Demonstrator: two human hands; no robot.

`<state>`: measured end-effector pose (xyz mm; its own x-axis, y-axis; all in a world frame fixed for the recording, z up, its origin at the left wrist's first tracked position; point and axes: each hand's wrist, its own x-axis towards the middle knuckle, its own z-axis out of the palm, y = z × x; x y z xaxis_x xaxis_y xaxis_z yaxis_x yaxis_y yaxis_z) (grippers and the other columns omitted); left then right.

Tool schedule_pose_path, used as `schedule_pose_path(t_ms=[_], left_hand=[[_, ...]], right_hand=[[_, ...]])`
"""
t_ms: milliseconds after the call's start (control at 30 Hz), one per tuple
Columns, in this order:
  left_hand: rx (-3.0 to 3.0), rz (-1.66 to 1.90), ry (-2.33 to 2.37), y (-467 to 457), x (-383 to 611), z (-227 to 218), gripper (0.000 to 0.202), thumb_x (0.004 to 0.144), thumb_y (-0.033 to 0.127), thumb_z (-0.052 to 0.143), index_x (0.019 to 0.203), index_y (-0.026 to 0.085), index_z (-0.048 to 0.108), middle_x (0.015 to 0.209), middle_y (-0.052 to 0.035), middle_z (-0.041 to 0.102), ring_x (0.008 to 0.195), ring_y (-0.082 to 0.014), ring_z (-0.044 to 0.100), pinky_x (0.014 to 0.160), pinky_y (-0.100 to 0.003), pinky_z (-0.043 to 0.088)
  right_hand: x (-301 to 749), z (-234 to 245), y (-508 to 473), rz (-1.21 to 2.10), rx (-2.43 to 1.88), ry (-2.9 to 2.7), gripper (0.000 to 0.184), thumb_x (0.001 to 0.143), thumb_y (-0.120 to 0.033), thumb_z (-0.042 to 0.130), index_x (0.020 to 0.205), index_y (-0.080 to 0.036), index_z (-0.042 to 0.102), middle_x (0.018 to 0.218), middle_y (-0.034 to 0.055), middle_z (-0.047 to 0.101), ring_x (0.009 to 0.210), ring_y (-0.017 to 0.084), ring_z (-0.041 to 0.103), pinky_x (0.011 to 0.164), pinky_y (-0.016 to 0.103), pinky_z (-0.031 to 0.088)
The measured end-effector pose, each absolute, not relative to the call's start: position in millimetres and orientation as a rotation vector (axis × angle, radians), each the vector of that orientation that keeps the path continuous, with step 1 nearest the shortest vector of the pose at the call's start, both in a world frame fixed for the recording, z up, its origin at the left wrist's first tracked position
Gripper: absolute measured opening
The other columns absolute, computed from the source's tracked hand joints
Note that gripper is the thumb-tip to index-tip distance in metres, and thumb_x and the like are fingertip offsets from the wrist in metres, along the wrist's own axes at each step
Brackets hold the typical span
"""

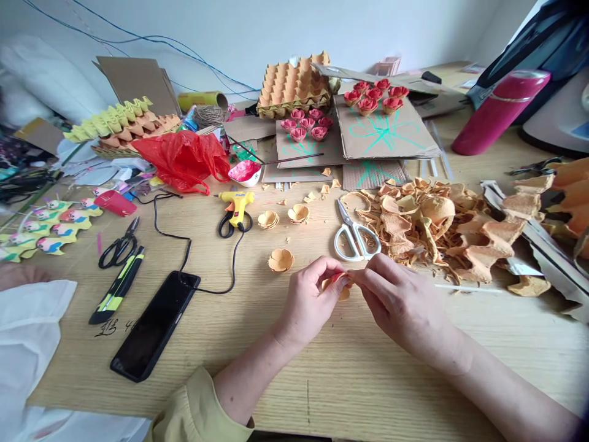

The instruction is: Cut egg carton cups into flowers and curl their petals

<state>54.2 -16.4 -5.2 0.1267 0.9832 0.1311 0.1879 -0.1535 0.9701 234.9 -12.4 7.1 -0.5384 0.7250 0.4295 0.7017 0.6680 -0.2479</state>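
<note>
Both of my hands meet over the table's front middle around a small orange egg-carton flower cup point(343, 294). My left hand point(313, 298) pinches it between thumb and fingers, which cover most of it. My right hand point(398, 301) has its fingertips closed at the cup's right edge. Beyond my left hand sits a cut egg-carton cup with petals point(280, 261). Two nested-looking petal cups, one on the left point(268, 220) and one on the right point(299, 213), lie farther back. White-handled scissors point(354, 236) lie just beyond my hands.
A yellow glue gun point(237, 205), a black phone point(155, 325), a utility knife point(117, 288) and black scissors point(122, 245) lie left. Carton scraps point(414, 221) heap on the right. Red flowers point(368, 105) stand on cardboard behind; a pink bottle point(501, 112) leans nearby. Another person's white sleeve point(32, 344) shows left.
</note>
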Motion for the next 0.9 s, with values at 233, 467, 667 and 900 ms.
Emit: schedule_pose_path(t_ms=[233, 467, 667, 900], left_hand=[[1.567, 1.219, 1.223, -15.7, 55.7, -4.2, 0.009, 0.091, 0.025, 0.064, 0.086, 0.018, 0.062, 0.078, -0.0012, 0.067, 0.069, -0.0114, 0.061, 0.064, -0.021, 0.049], [1.603, 1.174, 1.237, -17.8, 56.4, -6.7, 0.007, 0.091, 0.024, 0.063, 0.087, 0.019, 0.062, 0.074, 0.0013, 0.064, 0.065, -0.0100, 0.058, 0.063, -0.020, 0.048], [1.603, 1.160, 1.228, -19.8, 56.4, -5.1, 0.008, 0.092, 0.024, 0.063, 0.086, 0.018, 0.062, 0.074, 0.0001, 0.067, 0.065, -0.0108, 0.061, 0.063, -0.021, 0.049], [1.609, 1.240, 1.227, -20.6, 57.7, -1.8, 0.006, 0.093, 0.023, 0.062, 0.088, 0.019, 0.063, 0.079, -0.0006, 0.069, 0.069, -0.0112, 0.063, 0.065, -0.021, 0.051]], right_hand=[[233.8, 6.8, -10.7, 0.219, -1.158, -2.294, 0.020, 0.103, -0.022, 0.046, 0.107, -0.019, 0.065, 0.090, 0.0074, 0.063, 0.073, 0.017, 0.062, 0.065, 0.028, 0.046], [233.0, 5.9, -11.3, 0.239, -1.149, -2.298, 0.024, 0.104, -0.021, 0.043, 0.104, -0.020, 0.067, 0.093, 0.0084, 0.065, 0.078, 0.017, 0.065, 0.066, 0.028, 0.047], [234.6, 7.7, -12.2, 0.169, -1.114, -2.327, 0.023, 0.101, -0.017, 0.045, 0.099, -0.020, 0.067, 0.090, 0.0077, 0.065, 0.073, 0.017, 0.062, 0.062, 0.028, 0.044], [234.3, 10.2, -11.2, 0.173, -1.094, -2.311, 0.021, 0.102, -0.019, 0.045, 0.103, -0.019, 0.066, 0.089, 0.0075, 0.063, 0.073, 0.017, 0.061, 0.064, 0.029, 0.046]])
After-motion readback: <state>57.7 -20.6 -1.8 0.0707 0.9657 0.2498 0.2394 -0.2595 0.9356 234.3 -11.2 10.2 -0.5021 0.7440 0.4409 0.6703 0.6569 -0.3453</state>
